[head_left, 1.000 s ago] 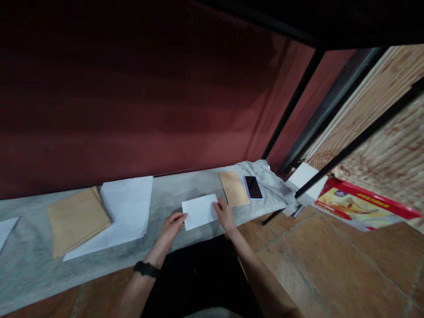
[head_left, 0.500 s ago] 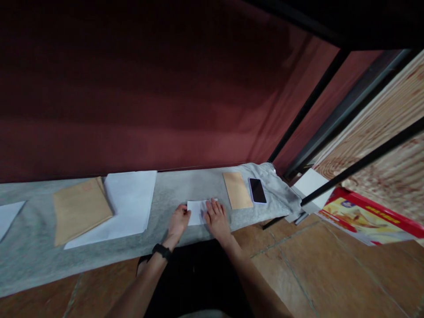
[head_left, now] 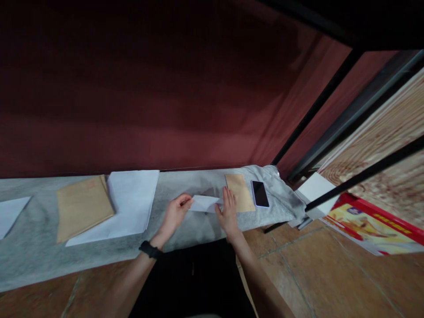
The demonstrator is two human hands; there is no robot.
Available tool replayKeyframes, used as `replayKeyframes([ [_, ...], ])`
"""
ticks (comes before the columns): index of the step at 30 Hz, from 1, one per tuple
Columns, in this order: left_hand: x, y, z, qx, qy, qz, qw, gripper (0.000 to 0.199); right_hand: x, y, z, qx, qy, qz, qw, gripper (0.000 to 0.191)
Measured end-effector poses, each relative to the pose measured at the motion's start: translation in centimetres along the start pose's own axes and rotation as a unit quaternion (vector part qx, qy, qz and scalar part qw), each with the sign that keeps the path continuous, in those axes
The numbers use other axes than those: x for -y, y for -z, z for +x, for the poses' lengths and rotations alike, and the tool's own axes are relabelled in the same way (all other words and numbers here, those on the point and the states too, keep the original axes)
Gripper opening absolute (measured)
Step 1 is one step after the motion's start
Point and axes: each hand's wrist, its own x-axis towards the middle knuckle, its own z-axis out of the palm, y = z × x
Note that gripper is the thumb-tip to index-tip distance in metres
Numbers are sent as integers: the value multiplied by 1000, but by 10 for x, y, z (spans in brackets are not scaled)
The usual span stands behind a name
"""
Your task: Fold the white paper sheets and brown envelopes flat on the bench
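A small folded piece of white paper (head_left: 206,203) is raised slightly above the grey cloth (head_left: 175,182), a shadow beneath it. My left hand (head_left: 175,214) pinches its left end between thumb and fingertips; a black band circles that wrist. At the other end, my right hand (head_left: 228,215) grips the paper between the thumb and straight, upright fingers. Just behind those fingers lies a flat brown envelope-like paper (head_left: 241,193), partly covered by the hand. A dark-screened phone (head_left: 260,194) rests to its right.
To the left, a stack of brown envelopes (head_left: 84,208) overlaps large white sheets (head_left: 134,201). Another white sheet (head_left: 13,214) lies at far left. A red wall (head_left: 165,145) stands behind. Black metal bars (head_left: 367,174), a white box (head_left: 316,192) and a red-yellow carton (head_left: 374,225) are at right.
The paper has come up off the cloth and tilted. My right hand has turned from lying flat on it to gripping its right end, while my left hand has risen.
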Motion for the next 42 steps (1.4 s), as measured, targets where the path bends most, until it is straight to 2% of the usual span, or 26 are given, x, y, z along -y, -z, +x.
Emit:
replayKeyframes([
  [2, -15, 6, 2, -8, -76, 10, 997, 25, 3, 18, 22, -21, 31, 2, 999, 45],
  [3, -19, 9, 3, -11, -105, 14, 994, 25, 4, 26, 30, -14, 54, 5, 998, 37],
  [5, -17, 10, 0, -10, -131, 14, 991, 24, 7, 35, 34, 14, 91, 12, 996, 33],
  [8, 12, 7, -9, 15, -107, 0, 994, 21, 9, 33, 15, 56, 109, 24, 992, 36],
  [12, 64, 2, -23, 72, -60, -10, 996, 20, 7, 14, -32, 111, 116, 3, 987, 51],
  [15, 78, 1, -28, 100, -44, -29, 994, 23, 5, 3, -53, 158, 140, -14, 977, 62],
  [21, 65, 7, -22, 151, -21, -36, 988, 17, 1, -6, -46, 152, 121, -57, 979, 55],
  [26, 73, 7, -23, 91, -49, 21, 994, 18, -2, -13, -53, 158, 142, -43, 976, 50],
  [30, 78, 4, -32, 95, -62, 14, 993, 19, 1, -15, -67, 147, 135, -18, 980, 50],
  [37, 65, -3, -23, 40, 7, -46, 998, 21, 6, -10, -56, 208, 156, -24, 965, 66],
  [42, 63, -14, -18, 25, -6, -29, 999, 20, -1, -8, -55, 222, 153, -37, 962, 61],
])
